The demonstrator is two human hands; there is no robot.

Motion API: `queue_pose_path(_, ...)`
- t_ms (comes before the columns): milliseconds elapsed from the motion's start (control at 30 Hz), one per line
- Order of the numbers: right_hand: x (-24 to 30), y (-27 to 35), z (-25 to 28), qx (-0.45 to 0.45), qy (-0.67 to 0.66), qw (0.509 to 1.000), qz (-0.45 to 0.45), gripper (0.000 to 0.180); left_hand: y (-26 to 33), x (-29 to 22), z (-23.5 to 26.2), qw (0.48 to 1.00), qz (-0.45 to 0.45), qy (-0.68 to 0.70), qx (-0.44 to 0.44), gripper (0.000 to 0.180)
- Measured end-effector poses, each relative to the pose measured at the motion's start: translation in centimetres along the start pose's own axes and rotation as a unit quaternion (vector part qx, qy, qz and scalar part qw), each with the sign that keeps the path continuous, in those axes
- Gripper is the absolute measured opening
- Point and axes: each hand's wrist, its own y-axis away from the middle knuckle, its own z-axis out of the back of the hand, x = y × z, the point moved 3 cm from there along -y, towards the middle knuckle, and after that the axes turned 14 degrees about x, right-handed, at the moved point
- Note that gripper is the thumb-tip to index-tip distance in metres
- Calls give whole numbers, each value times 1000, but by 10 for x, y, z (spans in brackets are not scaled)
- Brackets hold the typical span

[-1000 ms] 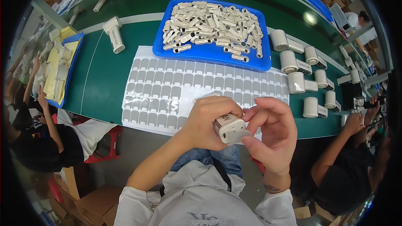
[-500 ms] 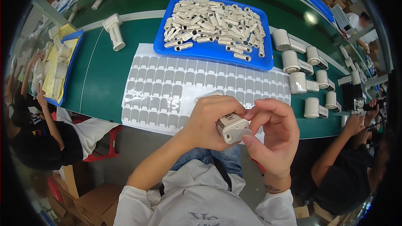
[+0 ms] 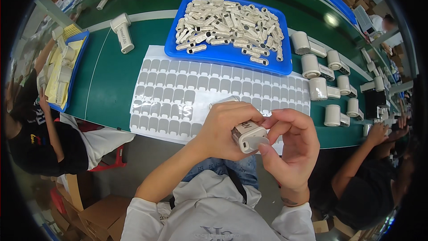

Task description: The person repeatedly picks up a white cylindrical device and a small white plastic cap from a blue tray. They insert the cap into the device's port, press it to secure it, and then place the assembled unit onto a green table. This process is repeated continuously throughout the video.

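My left hand (image 3: 225, 129) is closed around a white handheld fan (image 3: 243, 130), its handle end turned toward me. A grey rounded sticker (image 3: 255, 143) lies over that end face, beside a small dark slot. At the sticker's right edge, the thumb of my right hand (image 3: 292, 145) presses, with the index finger curled close above it against the fan. The other right fingers are bent. Under my hands spreads a white sheet of grey stickers (image 3: 174, 80), with a bare patch in its middle. Part of another white piece (image 3: 225, 101) shows behind my left hand.
A blue tray (image 3: 227, 58) heaped with small white strip-shaped parts stands beyond the sheet. Several white fans (image 3: 332, 115) stand or lie to its right, and one fan (image 3: 122, 33) lies at the left on the green table (image 3: 107, 85). Co-workers sit at both sides; a blue bin (image 3: 73, 76) is far left.
My hands and the fan hold nearly the same place, with the right thumb still at the sticker's edge. The view has shifted slightly. The co-worker at the left has moved their arms.
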Motion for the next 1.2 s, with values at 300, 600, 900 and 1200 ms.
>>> queue_pose_path(300, 13, -4, 6, 38, 215, 976, -10, 54, -2, 2, -2, 1000, 11, 10, 13, 34)
queue_pose_path(600, -39, 24, 22, -26, -68, 980, -186, 32, 8, -11, 57, 1000, 4, -4, -12, 36)
queue_pose_path(900, -44, 72, 113, -125, 364, 909, -157, 26, 94, 8, 272, 860, 204, -413, -221, 42)
queue_pose_path(1200, -35, 105, 208, -11, 515, 803, -300, 71, 212, 133, 372, 915, 266, -265, -150, 62)
